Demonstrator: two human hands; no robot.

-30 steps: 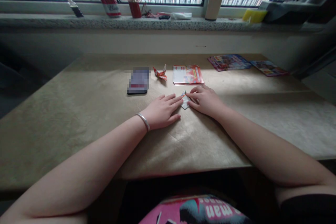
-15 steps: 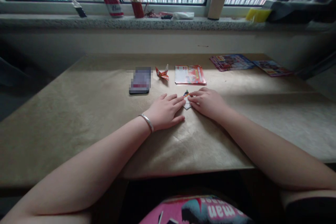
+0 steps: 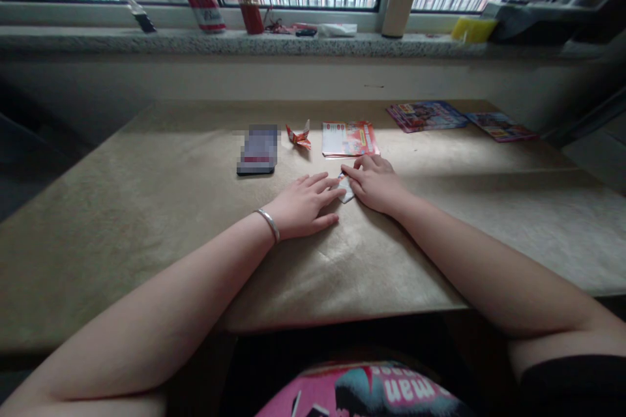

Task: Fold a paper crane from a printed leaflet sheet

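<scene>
A small folded paper [image 3: 347,193], mostly white and coming to a point at its near end, lies flat on the table between my hands. My left hand [image 3: 306,203] rests palm down, fingers stretched out and fingertips on the paper's left edge; its thumb lies apart on the table. My right hand [image 3: 375,184] has bent fingers, the index at the paper's top corner and the thumb side against its right edge, covering part of it. Behind them sits a red origami crane [image 3: 298,138], beside a stack of printed paper squares [image 3: 350,139].
A phone [image 3: 258,150] with a blurred screen lies left of the crane. Colourful printed sheets [image 3: 426,116] are at the back right, with another pile [image 3: 502,126] beside them. On the windowsill [image 3: 274,45] stand a red can [image 3: 203,5], a red container [image 3: 251,15] and a yellow item [image 3: 473,30].
My right hand has shifted on the paper, its index finger moving onto the top corner and covering the coloured tip. My left hand stays flat at the left edge. The view has shifted slightly.
</scene>
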